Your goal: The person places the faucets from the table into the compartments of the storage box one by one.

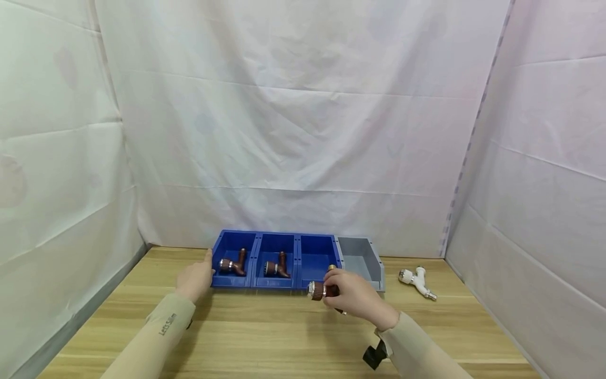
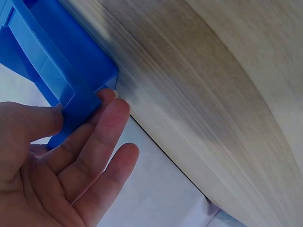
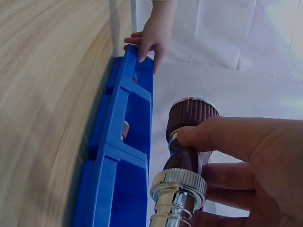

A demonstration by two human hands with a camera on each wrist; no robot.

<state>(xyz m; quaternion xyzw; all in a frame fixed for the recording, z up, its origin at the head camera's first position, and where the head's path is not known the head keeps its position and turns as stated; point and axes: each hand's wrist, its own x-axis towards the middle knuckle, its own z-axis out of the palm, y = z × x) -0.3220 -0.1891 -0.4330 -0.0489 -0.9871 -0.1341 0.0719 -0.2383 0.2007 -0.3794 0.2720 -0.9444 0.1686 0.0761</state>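
Observation:
My right hand (image 1: 357,297) holds a reddish-brown tap (image 3: 191,116) with a ribbed knob and a chrome threaded spout, thumb and fingers around its body. It is just in front of the third blue bin (image 1: 316,245) in the head view. My left hand (image 1: 195,276) grips the outer side wall of the leftmost blue bin (image 2: 78,106), thumb on one face and fingers on the other. A brown tap (image 1: 233,266) lies in that bin. Another brown tap (image 1: 276,267) lies in the second blue bin (image 1: 276,241).
A grey bin (image 1: 355,248) joins the right end of the blue row. To its right, a white tap (image 1: 417,282) lies on the wooden table (image 1: 255,337). White cloth (image 1: 303,142) hangs behind the bins and along both sides.

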